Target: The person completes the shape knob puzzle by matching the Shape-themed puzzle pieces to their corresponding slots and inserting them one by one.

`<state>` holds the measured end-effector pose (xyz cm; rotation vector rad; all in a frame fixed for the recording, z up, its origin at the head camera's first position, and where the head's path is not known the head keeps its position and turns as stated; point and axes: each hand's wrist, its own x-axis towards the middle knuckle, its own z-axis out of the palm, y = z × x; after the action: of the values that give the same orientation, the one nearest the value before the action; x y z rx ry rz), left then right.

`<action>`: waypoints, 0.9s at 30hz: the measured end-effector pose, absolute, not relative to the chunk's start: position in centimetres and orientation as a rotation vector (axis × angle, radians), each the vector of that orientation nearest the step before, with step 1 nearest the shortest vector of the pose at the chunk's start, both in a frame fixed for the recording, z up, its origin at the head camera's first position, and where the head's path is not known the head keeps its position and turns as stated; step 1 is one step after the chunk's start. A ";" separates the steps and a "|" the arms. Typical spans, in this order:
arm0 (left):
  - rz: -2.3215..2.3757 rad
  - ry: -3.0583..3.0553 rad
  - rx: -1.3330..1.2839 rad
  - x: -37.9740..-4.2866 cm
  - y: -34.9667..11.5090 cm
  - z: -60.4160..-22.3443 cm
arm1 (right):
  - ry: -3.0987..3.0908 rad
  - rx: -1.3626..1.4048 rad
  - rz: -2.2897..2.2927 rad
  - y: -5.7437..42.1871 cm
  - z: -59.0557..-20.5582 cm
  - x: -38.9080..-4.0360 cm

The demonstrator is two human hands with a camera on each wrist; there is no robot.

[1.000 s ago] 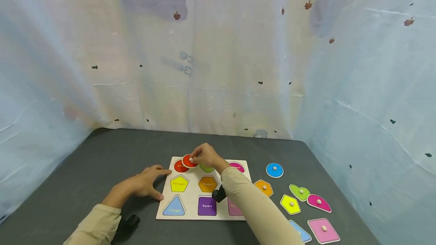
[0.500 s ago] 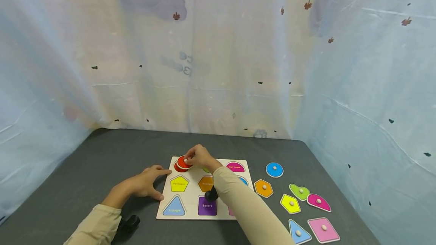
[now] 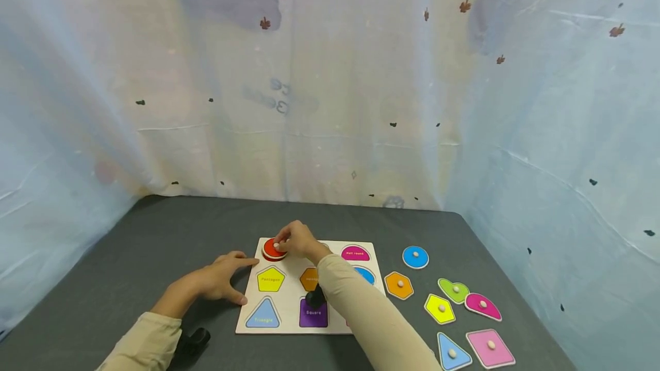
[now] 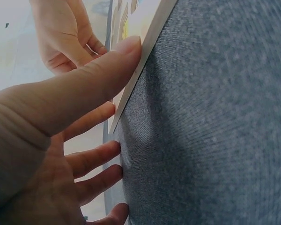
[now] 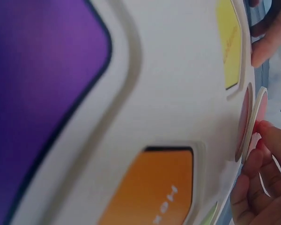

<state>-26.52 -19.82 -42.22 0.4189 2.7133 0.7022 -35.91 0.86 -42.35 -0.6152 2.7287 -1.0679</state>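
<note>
A wooden shape puzzle board [image 3: 289, 302] lies flat on the dark table. By its small knob, my right hand [image 3: 299, 240] pinches a red circle piece [image 3: 271, 249] over the circle recess at the board's far left corner. In the right wrist view the red circle piece [image 5: 257, 117] is tilted, one edge at the recess and the other raised. My left hand [image 3: 219, 277] rests at the board's left edge, its thumb [image 4: 117, 61] and index finger touching the edge and the other fingers spread on the table.
Right of the board lie knobbed pieces: a blue circle [image 3: 415, 257], orange hexagon [image 3: 399, 285], yellow pentagon [image 3: 440, 309], green heart [image 3: 454, 291], magenta half round [image 3: 482, 307], blue triangle [image 3: 452, 352] and pink piece [image 3: 490, 349]. A curtain [image 3: 319, 102] hangs behind the table.
My right hand has carried the red circle piece left and slightly down, from beside the circle recess to over it. The left hand has stayed at the board's edge.
</note>
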 end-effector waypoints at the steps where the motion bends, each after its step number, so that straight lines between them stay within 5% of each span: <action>1: 0.703 2.713 0.414 -26.5 -19.8 -42.2 | 2.731 -0.620 -1.058 0.8 -42.4 -35.9; 27: 0.685 2.717 0.420 -26.8 -19.8 -42.3 | 2.738 -0.570 -0.997 0.5 -42.8 -36.0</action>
<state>-26.77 -19.84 -42.27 0.4196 2.7168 0.6852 -35.95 0.45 -42.81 -0.5700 2.7382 -0.9969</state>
